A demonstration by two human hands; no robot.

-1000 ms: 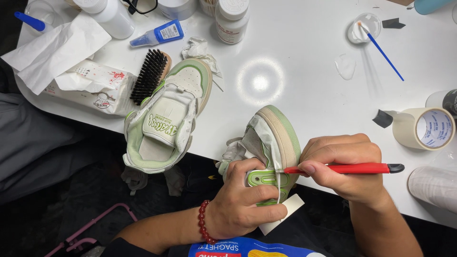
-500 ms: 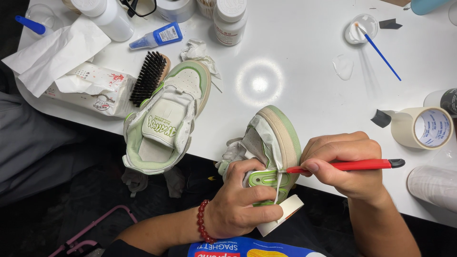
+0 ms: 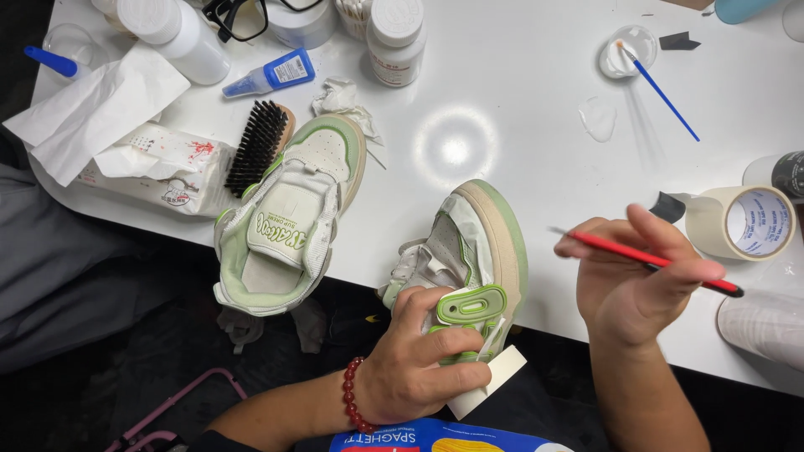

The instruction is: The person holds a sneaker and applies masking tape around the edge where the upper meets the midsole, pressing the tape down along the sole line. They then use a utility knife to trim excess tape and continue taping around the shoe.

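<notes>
Fingers of the left hand (image 3: pixel 419 368) wrapped the heel of a pale green sneaker (image 3: pixel 469 259) at lower centre of the frame, its sole side tipped up against the white table (image 3: pixel 519 100) edge. Masking strips covered parts of the upper. At right, the right hand (image 3: pixel 632 280) pinched a thin red-handled brush (image 3: pixel 649 261), tip lifted clear of the shoe. The shoe looked light, its sole stiff and its upper soft, so the firm heel seemed the best hold. A second sneaker (image 3: pixel 289 222) lay at centre left, beside a black-bristled brush (image 3: pixel 255 146).
</notes>
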